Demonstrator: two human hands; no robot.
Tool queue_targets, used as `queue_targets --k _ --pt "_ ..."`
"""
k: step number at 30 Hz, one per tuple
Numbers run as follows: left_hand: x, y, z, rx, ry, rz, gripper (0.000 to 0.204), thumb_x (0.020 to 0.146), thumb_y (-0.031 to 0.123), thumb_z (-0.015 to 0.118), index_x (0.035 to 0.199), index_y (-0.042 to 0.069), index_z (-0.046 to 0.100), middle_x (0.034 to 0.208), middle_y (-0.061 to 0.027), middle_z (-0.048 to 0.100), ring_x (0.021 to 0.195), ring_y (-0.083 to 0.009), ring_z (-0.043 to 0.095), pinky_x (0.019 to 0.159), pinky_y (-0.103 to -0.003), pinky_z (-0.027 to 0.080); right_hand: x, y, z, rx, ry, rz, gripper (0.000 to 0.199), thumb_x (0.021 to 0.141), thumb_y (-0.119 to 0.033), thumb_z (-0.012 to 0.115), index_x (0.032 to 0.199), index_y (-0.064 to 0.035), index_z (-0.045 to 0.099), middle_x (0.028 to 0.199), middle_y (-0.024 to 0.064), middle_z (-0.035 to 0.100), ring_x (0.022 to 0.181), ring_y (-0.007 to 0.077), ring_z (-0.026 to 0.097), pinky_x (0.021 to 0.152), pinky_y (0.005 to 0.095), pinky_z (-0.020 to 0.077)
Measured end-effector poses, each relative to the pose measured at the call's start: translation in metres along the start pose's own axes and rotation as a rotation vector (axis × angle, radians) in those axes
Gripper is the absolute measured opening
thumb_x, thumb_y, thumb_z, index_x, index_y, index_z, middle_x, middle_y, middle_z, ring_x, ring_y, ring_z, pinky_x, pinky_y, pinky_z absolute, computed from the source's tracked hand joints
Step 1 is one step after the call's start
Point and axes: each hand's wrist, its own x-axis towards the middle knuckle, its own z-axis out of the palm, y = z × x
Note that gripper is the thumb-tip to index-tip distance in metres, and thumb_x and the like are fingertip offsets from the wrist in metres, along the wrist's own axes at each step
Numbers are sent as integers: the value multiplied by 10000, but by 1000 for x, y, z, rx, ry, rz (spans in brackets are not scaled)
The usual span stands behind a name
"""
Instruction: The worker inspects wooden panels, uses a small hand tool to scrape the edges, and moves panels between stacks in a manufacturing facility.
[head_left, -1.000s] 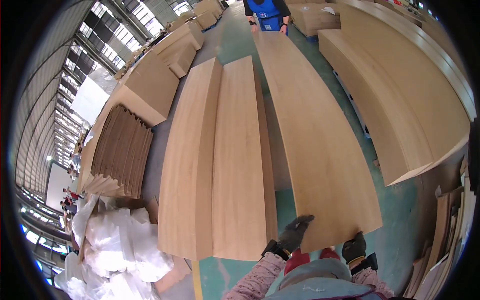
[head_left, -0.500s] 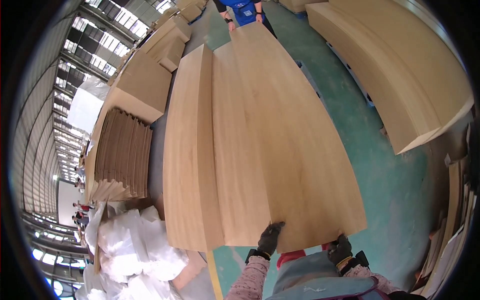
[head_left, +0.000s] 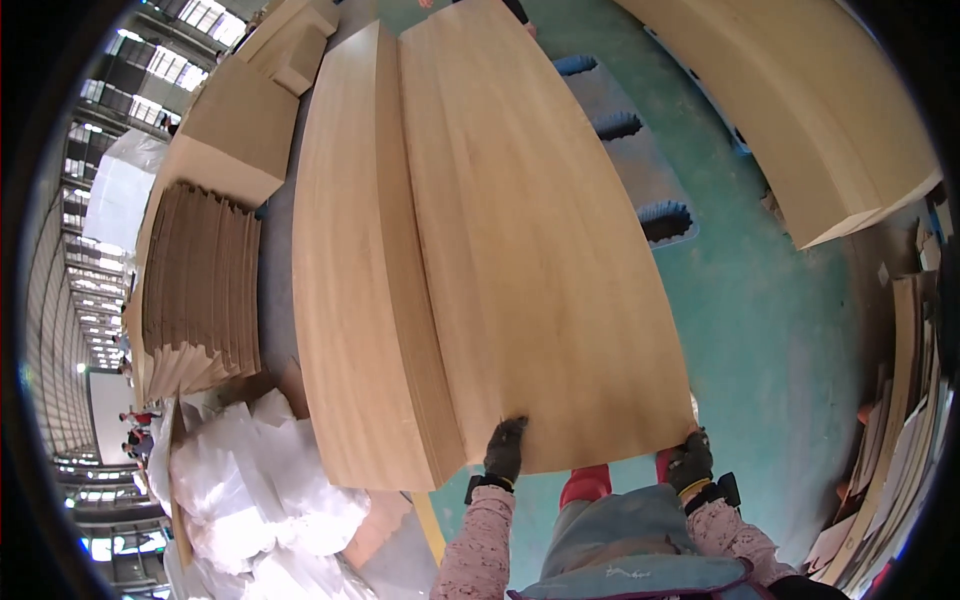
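Long wood-grain panel [head_left: 570, 270] lies over the right-hand side of the board pile, its near end toward the wearer; a strip of the lower board [head_left: 455, 345] shows along its left long edge. Whether it bears on that board or hangs just above cannot be told. Taller stack of boards [head_left: 345, 260] stands alongside to the left, its near right corner close to the left hand [head_left: 505, 448]. That gloved hand grasps the panel at its near left corner, digits over the top face; right hand [head_left: 690, 460], gloved too, has hold of the near right corner. Undersides of both grips hidden. Far end: a co-worker's hand [head_left: 427, 4] at the upper rim, mostly cut off, hold unclear. Blue pallet [head_left: 667, 222] shows beyond the right long edge. Handling, by judgement: fairly heavy for its length, stiff across, likely some sag along the middle; smooth face probably slides easily, corners and edges apt to chip. Best taken at both end corners, hands wide, palms beneath, with matching support at the far end.
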Motion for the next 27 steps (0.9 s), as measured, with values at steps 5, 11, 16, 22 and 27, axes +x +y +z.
queue_targets --k 5,11,16,22,27 --pt "-15 -22 -46 373 101 -140 185 916 170 519 1065 124 619 1063 -67 648 1041 -232 584 920 -341 436 12 56 11 -249 93 144 37 878 -238 529 851 -215 516 655 -61 518 397 93 395 332 227 285" --pt "-71 -58 -57 253 170 -16 189 909 147 513 1057 125 629 993 -60 646 976 -197 588 883 -319 449 52 90 -4 -674 60 20 128 866 -266 518 900 -142 523 708 -18 536 527 123 480 403 277 354" --pt "-98 -84 -42 46 260 -441 213 918 180 480 1062 136 631 897 -24 622 800 -125 561 715 -274 466 93 59 -47 -2027 -308 -793 315 867 -284 522 1024 -11 539 880 112 619 857 213 611 669 351 467" --pt "-75 -84 -13 -66 221 -543 281 929 242 451 1140 117 588 931 -3 558 845 -134 527 748 -281 465 120 35 20 -1593 -263 -426 426 841 -270 551 1182 -20 495 1047 195 599 971 309 586 812 371 456" --pt "-54 -87 -12 -143 325 -570 280 932 228 456 1155 102 568 1030 -37 556 942 -172 536 806 -326 473 102 48 55 -1792 -343 -503 428 799 -307 587 1128 -38 540 968 171 630 908 313 611 770 390 472"
